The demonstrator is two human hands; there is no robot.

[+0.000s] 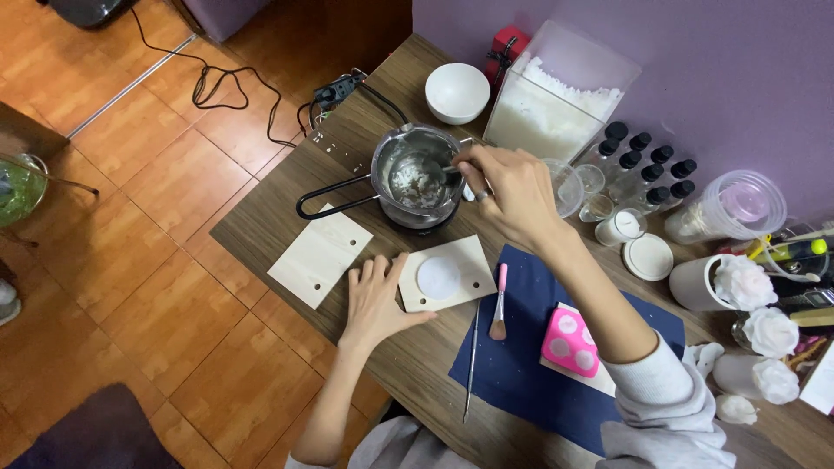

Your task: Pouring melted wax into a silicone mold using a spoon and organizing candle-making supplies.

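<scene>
Dark wooden tabletop [278,221] against a purple wall. Nearest, the left hand [375,300] lies flat, fingers spread, steadying a pale square wooden board with a white disc [439,276]. Beyond, the right hand [508,187] pinches a thin metal stirrer [450,170] inside the shiny steel melting pot [415,178], beside a clear tub of white flakes [556,108].

Right hand [512,195]: one silver band ring on a finger, white long sleeve pushed up near the elbow. Left hand [375,300]: no ring visible, forearm bare, light sleeve bunched at the upper arm.
</scene>
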